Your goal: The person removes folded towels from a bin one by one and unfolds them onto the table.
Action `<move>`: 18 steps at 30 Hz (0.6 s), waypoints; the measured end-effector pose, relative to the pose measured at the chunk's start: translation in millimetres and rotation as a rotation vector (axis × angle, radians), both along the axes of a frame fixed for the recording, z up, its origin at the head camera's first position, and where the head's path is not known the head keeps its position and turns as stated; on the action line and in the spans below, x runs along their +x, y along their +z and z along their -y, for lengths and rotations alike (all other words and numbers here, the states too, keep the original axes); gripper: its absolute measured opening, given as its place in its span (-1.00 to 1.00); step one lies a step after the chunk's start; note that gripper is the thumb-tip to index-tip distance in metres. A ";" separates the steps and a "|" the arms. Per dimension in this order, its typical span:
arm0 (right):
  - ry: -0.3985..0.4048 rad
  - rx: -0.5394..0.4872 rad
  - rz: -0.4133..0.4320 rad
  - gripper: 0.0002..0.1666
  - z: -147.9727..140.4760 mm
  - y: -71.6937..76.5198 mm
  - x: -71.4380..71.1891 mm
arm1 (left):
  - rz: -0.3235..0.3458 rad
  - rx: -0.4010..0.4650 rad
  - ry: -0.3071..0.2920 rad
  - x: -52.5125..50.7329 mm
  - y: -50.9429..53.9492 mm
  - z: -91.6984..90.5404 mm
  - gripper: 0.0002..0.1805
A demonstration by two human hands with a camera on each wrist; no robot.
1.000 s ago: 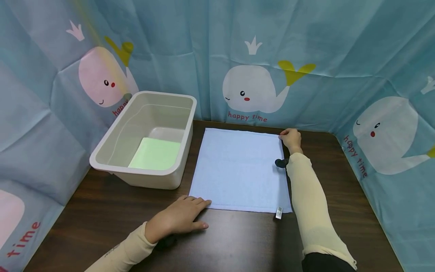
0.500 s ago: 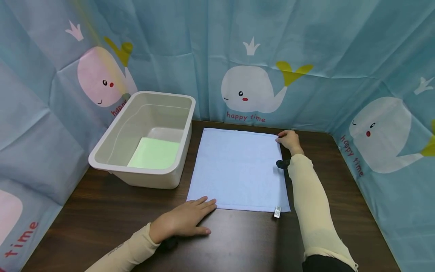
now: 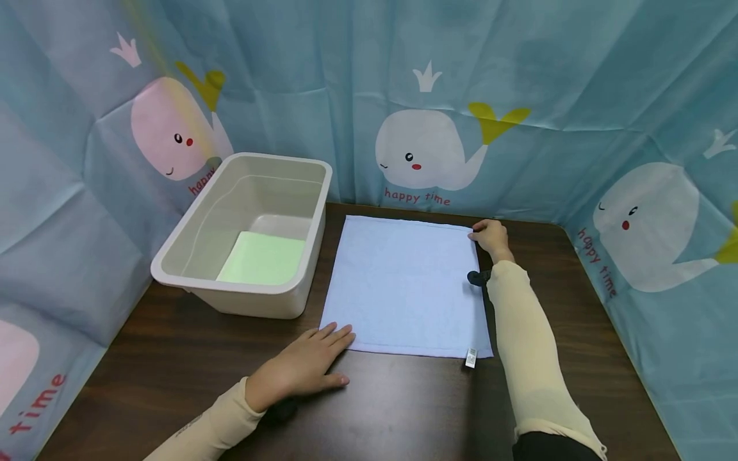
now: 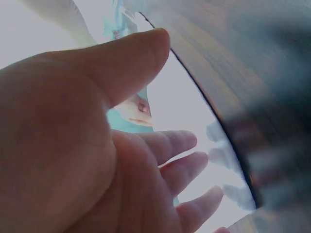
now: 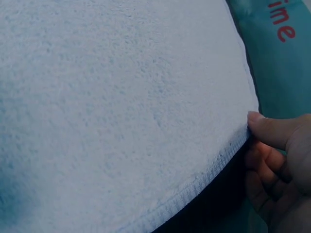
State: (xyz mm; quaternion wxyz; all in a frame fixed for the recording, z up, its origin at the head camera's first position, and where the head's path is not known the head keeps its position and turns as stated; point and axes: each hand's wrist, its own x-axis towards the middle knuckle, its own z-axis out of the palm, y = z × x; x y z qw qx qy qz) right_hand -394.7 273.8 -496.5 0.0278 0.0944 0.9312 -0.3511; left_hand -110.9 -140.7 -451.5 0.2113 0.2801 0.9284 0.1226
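Observation:
A light blue cloth (image 3: 409, 288) lies flat on the table, a small white tag (image 3: 471, 358) at its near right edge. My left hand (image 3: 305, 363) is spread at the near left corner, fingertips over the cloth; the left wrist view shows the same hand (image 4: 121, 126) with its fingers extended above the cloth (image 4: 180, 97). At the far right corner my right hand (image 3: 493, 239) pinches the cloth; in the right wrist view, thumb and curled fingers of this hand (image 5: 279, 160) hold the corner of the cloth (image 5: 121, 107).
To the left of the cloth stands a light grey tub (image 3: 314, 256) with a green flat piece (image 3: 265, 259) inside. A blue curtain (image 3: 346, 96) with whale prints hangs behind and on both sides of the dark wooden table (image 3: 392, 416).
My left hand slid a little right along the near edge, then back left toward the corner. The right hand stays at the far right corner, with the cloth almost unmoved.

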 end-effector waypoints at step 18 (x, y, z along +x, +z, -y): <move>-0.018 0.071 -0.019 -0.57 3.2 0.0 4.9 | 0.026 0.024 0.018 -2.8 0.0 6.7 -0.21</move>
